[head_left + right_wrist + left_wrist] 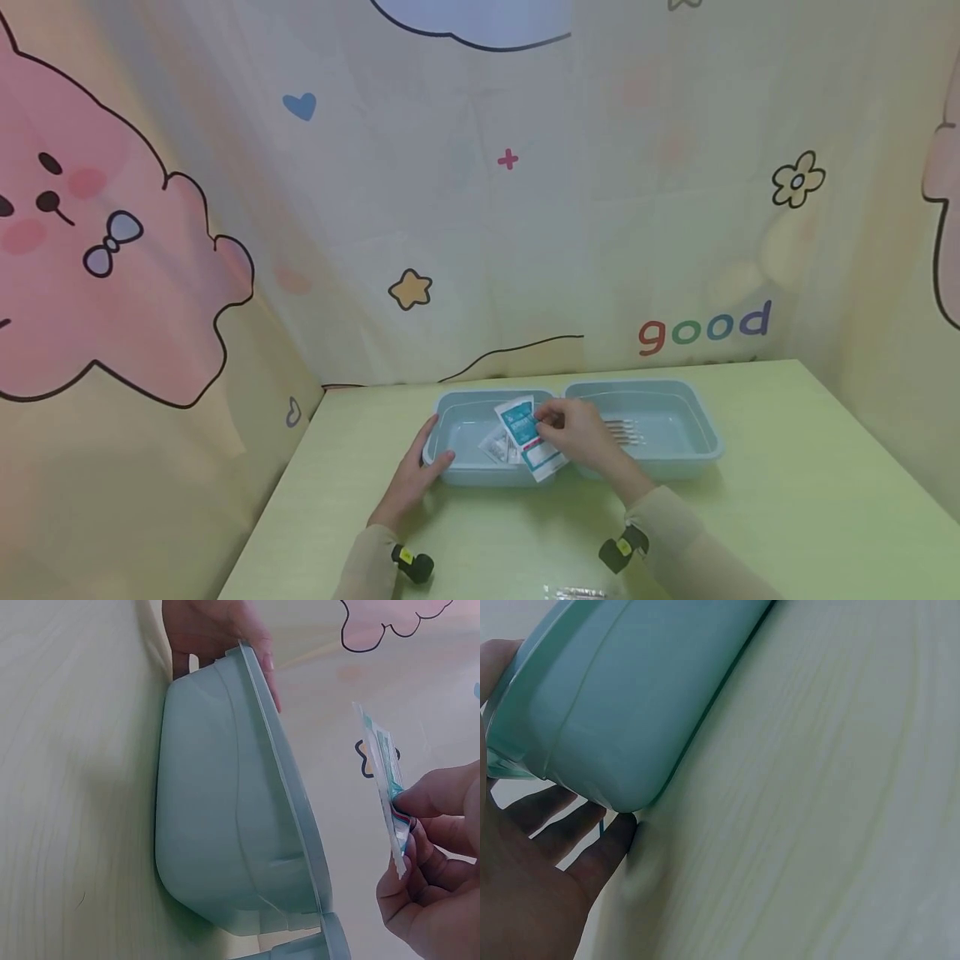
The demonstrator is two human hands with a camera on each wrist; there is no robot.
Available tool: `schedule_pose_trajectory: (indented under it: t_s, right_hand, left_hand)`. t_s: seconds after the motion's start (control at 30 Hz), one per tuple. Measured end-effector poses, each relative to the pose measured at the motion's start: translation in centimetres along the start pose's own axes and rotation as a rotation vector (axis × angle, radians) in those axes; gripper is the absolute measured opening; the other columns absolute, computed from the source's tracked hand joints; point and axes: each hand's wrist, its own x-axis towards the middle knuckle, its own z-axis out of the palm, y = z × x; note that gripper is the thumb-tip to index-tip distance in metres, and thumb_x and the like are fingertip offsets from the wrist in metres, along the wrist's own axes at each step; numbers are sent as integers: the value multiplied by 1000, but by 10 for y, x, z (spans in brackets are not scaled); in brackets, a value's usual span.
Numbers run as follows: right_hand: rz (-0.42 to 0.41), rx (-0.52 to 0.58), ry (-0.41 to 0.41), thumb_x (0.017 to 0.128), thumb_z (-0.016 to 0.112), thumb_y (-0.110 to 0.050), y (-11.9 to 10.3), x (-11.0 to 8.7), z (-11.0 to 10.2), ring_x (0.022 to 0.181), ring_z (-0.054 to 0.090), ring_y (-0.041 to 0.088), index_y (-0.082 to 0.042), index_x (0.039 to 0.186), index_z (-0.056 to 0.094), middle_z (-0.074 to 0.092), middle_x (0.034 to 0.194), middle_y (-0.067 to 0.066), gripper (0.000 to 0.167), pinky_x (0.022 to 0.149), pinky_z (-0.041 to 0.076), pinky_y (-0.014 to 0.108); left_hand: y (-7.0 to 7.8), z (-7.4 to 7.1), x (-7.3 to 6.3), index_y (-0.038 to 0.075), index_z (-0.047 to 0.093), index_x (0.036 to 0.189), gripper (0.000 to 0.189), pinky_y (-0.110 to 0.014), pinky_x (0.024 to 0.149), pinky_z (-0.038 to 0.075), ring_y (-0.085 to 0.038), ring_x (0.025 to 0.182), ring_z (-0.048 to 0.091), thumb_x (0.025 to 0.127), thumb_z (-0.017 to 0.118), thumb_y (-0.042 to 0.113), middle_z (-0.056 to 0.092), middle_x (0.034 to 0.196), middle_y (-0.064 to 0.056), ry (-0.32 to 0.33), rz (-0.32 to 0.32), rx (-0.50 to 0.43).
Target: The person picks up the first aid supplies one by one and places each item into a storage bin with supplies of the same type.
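My right hand pinches a flat teal-and-white sachet between thumb and fingers. The sachet is held tilted over the right part of the left blue plastic basin. In the right wrist view the same sachet appears nearly edge-on, raised above the rim. At that basin's left end, my left hand grips the side, thumb over the rim and fingers along the outer wall. Inside the left basin lies a small clear-and-white packet, partly covered by the sachet.
A second blue basin stands against the first on the right, holding several thin brown sticks with white tips. A clear plastic packet lies at the near table edge. A printed curtain hangs behind the pale table.
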Motion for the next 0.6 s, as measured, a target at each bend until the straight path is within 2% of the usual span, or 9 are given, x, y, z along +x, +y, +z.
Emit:
schedule_pose_trajectory:
  t_s: [0.47,0.6]
  right_hand:
    - [28,-14,56,87,69,-10,2,-1,4,72,58,10,-8,92,72,66,77,-3,6,68,51,27]
    - [60,-12,70,86,70,-11,2,1,6,74,58,12,-8,92,72,66,78,-2,7,70,52,29]
  left_hand:
    - [-2,0,1,38,27,152,74,-66,113,23,-40,144,28,89,66,48,29,159,-11,-5,1,-2]
    - [0,0,1,41,27,152,74,-66,113,21,-39,146,26,90,66,48,27,160,-9,-5,-17,0]
